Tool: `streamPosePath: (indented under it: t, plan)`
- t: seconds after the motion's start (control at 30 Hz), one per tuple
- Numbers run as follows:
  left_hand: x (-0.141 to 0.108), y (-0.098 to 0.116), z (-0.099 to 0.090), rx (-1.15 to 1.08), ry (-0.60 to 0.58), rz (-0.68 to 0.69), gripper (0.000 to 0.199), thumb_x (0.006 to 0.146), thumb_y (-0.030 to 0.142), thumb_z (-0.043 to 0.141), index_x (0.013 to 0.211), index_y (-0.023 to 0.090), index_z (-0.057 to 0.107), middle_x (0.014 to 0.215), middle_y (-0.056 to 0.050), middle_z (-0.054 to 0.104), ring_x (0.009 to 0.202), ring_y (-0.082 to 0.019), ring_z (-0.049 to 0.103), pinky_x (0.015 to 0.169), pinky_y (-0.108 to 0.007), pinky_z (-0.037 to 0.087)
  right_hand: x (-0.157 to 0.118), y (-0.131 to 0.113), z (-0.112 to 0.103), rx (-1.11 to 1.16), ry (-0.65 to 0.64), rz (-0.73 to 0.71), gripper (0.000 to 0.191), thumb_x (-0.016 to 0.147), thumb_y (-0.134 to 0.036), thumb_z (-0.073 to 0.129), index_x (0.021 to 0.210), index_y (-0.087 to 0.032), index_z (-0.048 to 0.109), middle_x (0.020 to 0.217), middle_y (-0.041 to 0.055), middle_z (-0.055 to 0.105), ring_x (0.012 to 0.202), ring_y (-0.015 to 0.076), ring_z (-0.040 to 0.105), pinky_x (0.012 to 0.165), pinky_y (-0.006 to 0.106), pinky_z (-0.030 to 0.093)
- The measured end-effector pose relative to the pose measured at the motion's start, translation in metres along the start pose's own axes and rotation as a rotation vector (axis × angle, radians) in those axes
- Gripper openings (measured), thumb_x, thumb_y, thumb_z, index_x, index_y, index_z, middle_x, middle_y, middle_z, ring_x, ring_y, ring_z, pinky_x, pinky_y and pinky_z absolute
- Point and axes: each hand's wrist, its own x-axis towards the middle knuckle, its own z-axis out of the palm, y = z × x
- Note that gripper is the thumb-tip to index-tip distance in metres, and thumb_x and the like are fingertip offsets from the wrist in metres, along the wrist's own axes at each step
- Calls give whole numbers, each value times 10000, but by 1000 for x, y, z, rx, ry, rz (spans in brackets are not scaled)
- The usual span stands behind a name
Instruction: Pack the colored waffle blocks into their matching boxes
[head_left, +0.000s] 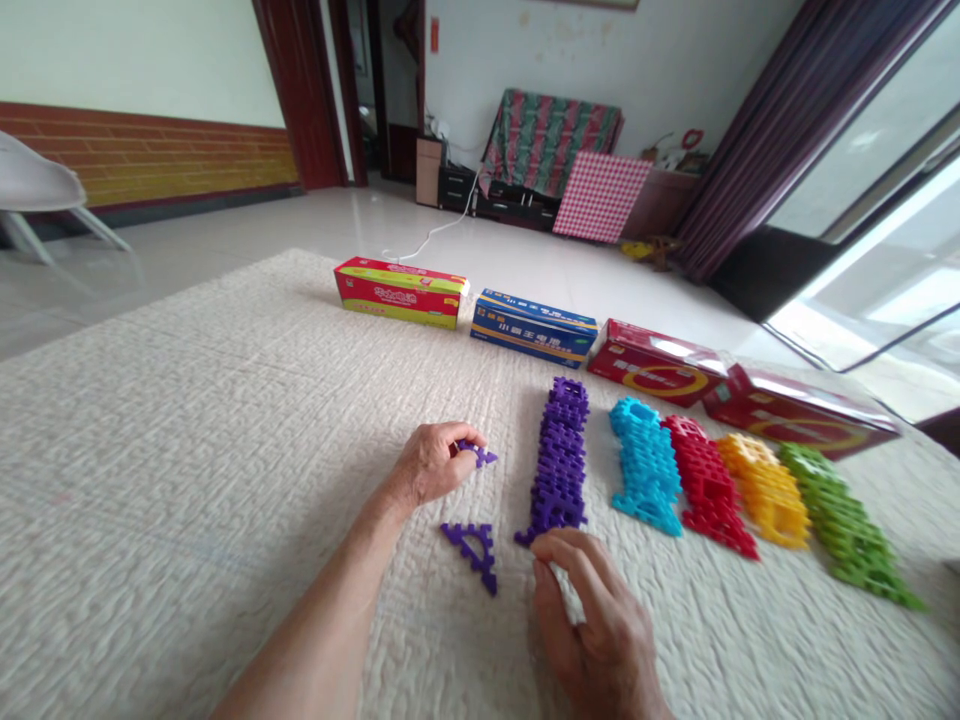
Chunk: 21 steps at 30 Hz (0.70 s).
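Note:
My left hand (439, 462) pinches a small purple piece (484, 455) just above the quilted cover. Nearer to me, a purple triangular piece (476, 552) lies flat between my two arms. A long row of overlapping purple pieces (561, 455) runs away from me. My right hand (596, 620) is at the near end of that row, its thumb and index finger curved, with a gap between them lower down. The fingertips meet the lowest purple piece, and whether they grip it is hard to tell.
Right of the purple row lie blue (646, 465), red (709, 485), yellow (765, 490) and green (847, 525) rows. Behind them stand a red-and-yellow box (401, 295), a blue box (532, 328) and two dark red boxes (656, 365), on the cover (225, 400).

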Motion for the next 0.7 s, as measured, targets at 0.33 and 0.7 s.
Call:
streamPosePath:
  t: [0.33, 0.7]
  plan:
    - [1, 3, 2, 10, -1, 6, 246, 700, 115, 529, 819, 168, 737, 675, 10, 686, 577, -110, 546, 552, -198, 388, -2, -15, 13, -64, -290, -97, 403, 879, -116, 473, 1271, -206, 494, 1350, 121, 541, 1223, 224, 532, 963, 398, 509]
    - [2, 4, 4, 12, 9, 3, 254, 692, 109, 532, 820, 171, 744, 670, 10, 686, 564, -112, 535, 537, -202, 377, 1, -20, 25, -81, -306, -88, 387, 856, -97, 502, 1235, -176, 514, 1282, 124, 580, 1163, 249, 546, 947, 441, 517]
